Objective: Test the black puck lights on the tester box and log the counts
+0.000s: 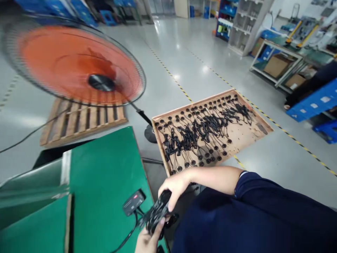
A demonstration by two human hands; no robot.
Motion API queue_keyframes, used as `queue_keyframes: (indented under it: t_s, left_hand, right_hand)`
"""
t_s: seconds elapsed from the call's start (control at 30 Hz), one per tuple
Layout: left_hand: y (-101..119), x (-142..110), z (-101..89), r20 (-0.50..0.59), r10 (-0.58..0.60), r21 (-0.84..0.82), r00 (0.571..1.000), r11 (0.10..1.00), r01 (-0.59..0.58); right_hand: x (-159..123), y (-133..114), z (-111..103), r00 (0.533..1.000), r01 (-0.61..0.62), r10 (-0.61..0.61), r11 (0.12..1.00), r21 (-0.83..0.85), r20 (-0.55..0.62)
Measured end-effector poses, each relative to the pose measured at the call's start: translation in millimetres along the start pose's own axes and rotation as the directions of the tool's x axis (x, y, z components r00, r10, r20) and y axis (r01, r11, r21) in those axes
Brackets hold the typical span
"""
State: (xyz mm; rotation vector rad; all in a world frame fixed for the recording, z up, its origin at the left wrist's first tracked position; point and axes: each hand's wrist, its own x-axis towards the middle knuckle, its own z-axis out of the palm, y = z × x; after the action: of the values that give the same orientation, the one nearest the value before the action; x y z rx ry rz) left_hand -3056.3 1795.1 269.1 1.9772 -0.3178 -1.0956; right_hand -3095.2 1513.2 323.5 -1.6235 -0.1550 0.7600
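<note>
A bundle of black cables [156, 215] is in both my hands, over the edge of the green tabletop [105, 168]. My right hand [177, 186] reaches in from the right, fingers wrapped round the upper end of the bundle. Lower down, my left hand [150, 237] grips the bundle with the thumb on top. The cables are partly blurred, and my fingers hide some of them. Beside the bundle, a small black box [134, 202] with a red light and a cord lies on the green surface.
A shallow wooden tray [252, 140] holds many black cables with round ends. To the left stand a large orange fan [71, 63] and a wooden pallet [84, 116]. Shelving [243, 26] and a workbench [279, 52] are farther back. Striped tape marks the floor.
</note>
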Motion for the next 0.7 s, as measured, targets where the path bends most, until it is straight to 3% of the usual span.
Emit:
queue_keyframes:
  t_s: [0.13,0.2,0.23,0.27,0.3,0.37,0.4,0.43,0.47,0.57,0.6,0.63,0.7]
  left_hand:
    - [96.6,65.7,51.4,0.270,0.035,-0.091,0.962,0.996,-0.011]
    - [135.9,88.0,75.6,0.320,0.053,-0.240,0.946,0.970,0.027]
    - [152.1,98.2,86.7,0.330,0.045,-0.325,0.943,0.943,0.069]
    - [165.9,107.9,97.1,0.334,0.028,-0.408,0.942,0.905,0.118]
    - [176.9,117.2,107.1,0.341,0.005,-0.482,0.940,0.860,0.170]
    - [191.5,133.5,125.6,0.357,-0.053,-0.603,0.933,0.750,0.273]
    - [195.7,140.1,133.8,0.366,-0.079,-0.648,0.927,0.693,0.315]
    - [198.6,145.3,141.2,0.370,-0.105,-0.685,0.923,0.640,0.347]
    - [200.5,148.9,147.4,0.374,-0.124,-0.714,0.919,0.594,0.371]
    - [204.7,149.3,157.8,0.416,-0.146,-0.748,0.897,0.506,0.429]
    - [205.7,146.6,158.6,0.426,-0.162,-0.746,0.890,0.495,0.447]
    - [206.4,143.0,158.5,0.429,-0.185,-0.740,0.884,0.490,0.461]
    - [205.6,134.9,156.3,0.417,-0.247,-0.720,0.875,0.498,0.484]
  right_hand:
    - [-66.0,45.4,-89.5,0.993,-0.008,0.047,0.943,0.332,-0.110]
    - [-91.3,63.9,-121.9,0.967,-0.030,0.106,0.951,0.309,-0.230]
    - [-101.9,71.5,-133.8,0.928,-0.050,0.132,0.971,0.234,-0.349]
    - [-111.6,78.0,-141.6,0.852,-0.078,0.140,0.987,0.142,-0.504]
    - [-120.6,83.3,-145.0,0.734,-0.111,0.116,0.993,0.051,-0.669]
    - [-137.1,91.0,-136.8,0.437,-0.165,0.014,0.984,-0.065,-0.899]
    - [-144.1,93.7,-125.9,0.329,-0.162,-0.031,0.983,-0.089,-0.944]
    - [-150.0,95.8,-111.4,0.286,-0.144,-0.058,0.984,-0.103,-0.957]
    - [-154.2,97.4,-94.3,0.303,-0.115,-0.071,0.987,-0.111,-0.950]
    - [-156.0,99.4,-38.8,0.456,-0.060,-0.083,0.991,-0.123,-0.886]
    - [-153.4,98.9,-21.9,0.470,-0.069,-0.086,0.989,-0.134,-0.878]
    - [-149.8,97.5,-6.7,0.457,-0.087,-0.089,0.986,-0.145,-0.885]
    - [-141.5,91.7,17.4,0.387,-0.144,-0.100,0.975,-0.167,-0.917]
